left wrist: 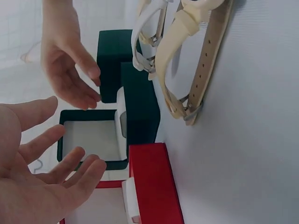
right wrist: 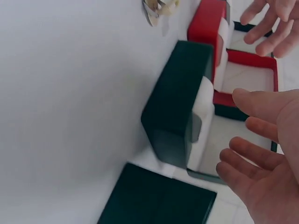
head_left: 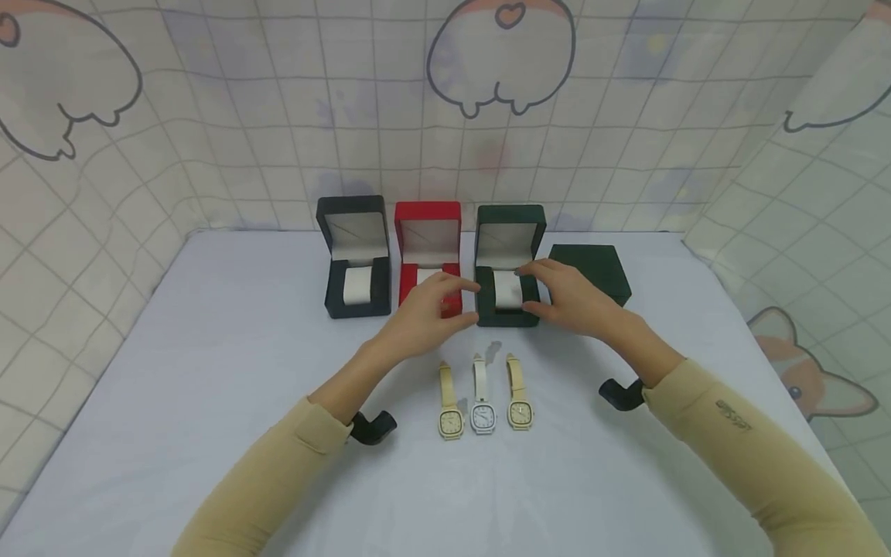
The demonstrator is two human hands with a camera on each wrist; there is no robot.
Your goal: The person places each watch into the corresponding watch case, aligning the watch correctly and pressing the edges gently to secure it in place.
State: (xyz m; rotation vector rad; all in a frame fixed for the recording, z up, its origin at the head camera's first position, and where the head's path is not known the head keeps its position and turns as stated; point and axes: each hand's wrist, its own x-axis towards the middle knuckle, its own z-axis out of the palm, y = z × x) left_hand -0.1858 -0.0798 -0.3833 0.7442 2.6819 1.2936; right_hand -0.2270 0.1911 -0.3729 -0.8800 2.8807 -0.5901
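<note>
While flanking the open green box (head_left: 505, 255) with left hand (head_left: 426, 316) and right hand (head_left: 576, 300), holds fingers apart, gripping nothing, probably to span its width.

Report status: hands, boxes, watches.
Left hand and right hand empty, near open green box. Three watches lie on table, unboxed. Left hand partly hides red box in head view.
</note>
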